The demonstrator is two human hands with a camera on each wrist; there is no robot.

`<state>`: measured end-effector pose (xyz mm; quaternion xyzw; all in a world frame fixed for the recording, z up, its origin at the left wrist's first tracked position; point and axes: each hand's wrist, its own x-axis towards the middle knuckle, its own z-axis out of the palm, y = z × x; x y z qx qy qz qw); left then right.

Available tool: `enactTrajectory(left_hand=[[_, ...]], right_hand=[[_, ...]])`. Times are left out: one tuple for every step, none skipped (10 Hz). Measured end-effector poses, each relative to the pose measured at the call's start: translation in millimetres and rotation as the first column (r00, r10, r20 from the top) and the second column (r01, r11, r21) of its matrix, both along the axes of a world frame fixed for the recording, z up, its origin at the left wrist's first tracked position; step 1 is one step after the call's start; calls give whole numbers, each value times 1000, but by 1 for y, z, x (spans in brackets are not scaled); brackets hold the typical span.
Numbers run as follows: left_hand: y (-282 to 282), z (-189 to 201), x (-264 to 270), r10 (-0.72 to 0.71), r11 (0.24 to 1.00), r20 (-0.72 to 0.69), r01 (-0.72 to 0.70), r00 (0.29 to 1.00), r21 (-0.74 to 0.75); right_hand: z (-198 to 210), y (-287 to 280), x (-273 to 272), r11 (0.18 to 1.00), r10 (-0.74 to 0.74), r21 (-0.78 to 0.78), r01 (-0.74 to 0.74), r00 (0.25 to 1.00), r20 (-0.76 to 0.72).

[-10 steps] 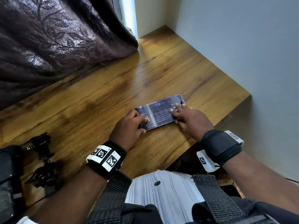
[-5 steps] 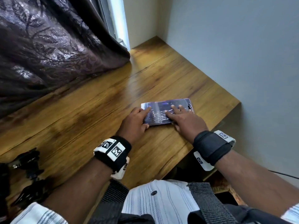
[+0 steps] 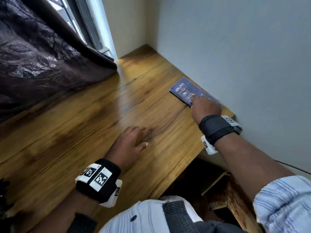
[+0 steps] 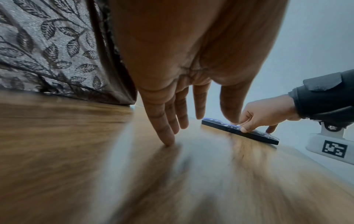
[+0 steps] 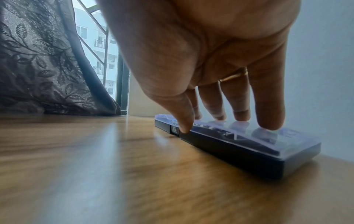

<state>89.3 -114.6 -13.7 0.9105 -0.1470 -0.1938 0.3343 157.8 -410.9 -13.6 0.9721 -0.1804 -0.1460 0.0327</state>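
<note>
Close beside the wall (image 3: pixel 235 47), the flat case (image 3: pixel 183 89) lay on the wooden table (image 3: pixel 101 123). The right hand (image 3: pixel 206 106) pressed straight fingers on its clear lid; only the right wrist view showed the thumb (image 5: pixel 184 124) against its side. The left hand (image 3: pixel 129 142) rested apart, released, fingertips on wood.

A slim, oblong black case (image 3: pixel 183 90) with a clear, bluish lid lies flat, lid up and shut, and rows of small pale bits show dimly through the plastic. The right hand (image 3: pixel 206 107) has its four fingertips (image 5: pixel 270 121) set down on the lid towards the near end, with the thumb against the upper edge of one long side. The far half of the case stretches out beyond them. The fingers of the left hand (image 3: pixel 129 143) are well apart from it.
</note>
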Motion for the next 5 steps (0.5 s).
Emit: enactTrajectory(left_hand=[[6, 2, -6, 28, 999, -16, -28, 999, 29], [12, 4, -12, 36, 998, -21, -34, 999, 51], [22, 6, -15, 83, 995, -26, -82, 996, 52], [36, 9, -21, 134, 989, -33, -131, 990, 66], [56, 14, -31, 217, 975, 6, -218, 976, 33]], right_hand=[[2, -7, 7, 1000, -21, -19, 21, 1000, 5], [3, -11, 11, 999, -33, -25, 34, 999, 31], [3, -15, 10, 997, -64, 36, 64, 998, 19], [5, 2, 4, 996, -42, 85, 40, 999, 26], [8, 42, -7, 976, 150, 147, -162, 985, 91]])
